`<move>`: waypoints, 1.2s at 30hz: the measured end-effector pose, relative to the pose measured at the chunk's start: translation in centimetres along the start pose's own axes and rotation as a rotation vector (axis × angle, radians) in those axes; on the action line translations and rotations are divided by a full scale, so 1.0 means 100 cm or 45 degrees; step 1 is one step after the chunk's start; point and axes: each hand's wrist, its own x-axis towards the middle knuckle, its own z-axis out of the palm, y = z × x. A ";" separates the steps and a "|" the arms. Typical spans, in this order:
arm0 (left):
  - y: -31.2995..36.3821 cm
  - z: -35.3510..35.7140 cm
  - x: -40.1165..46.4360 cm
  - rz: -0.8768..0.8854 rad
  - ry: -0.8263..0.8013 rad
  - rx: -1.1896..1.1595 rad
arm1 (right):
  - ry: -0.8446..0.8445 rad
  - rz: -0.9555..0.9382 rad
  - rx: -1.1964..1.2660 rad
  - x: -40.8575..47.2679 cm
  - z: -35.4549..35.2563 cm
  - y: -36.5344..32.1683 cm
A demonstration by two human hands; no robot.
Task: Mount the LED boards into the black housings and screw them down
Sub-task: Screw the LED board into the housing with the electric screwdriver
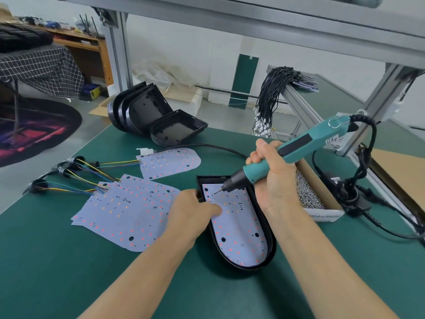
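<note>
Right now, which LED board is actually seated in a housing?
The LED board under the screwdriver tip, inside the black housing between both hands. The other boards lie loose on the green mat.

White walls (184, 42), grey floor (96, 120), checked-cloth table (39, 67), wooden shelf (87, 44).

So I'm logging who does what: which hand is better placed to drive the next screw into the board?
Right hand: it grips the electric screwdriver, tip over the LED board in the black housing. Left hand rests on the board.
</note>
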 end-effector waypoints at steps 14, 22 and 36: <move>-0.004 0.001 0.004 0.007 0.028 0.025 | -0.016 0.054 -0.038 0.003 0.004 0.006; -0.006 0.003 0.006 0.035 0.029 0.040 | -0.136 -0.001 -0.122 0.009 0.008 0.007; -0.014 0.002 0.011 0.068 0.014 0.073 | -0.732 0.275 -0.273 0.016 0.015 -0.006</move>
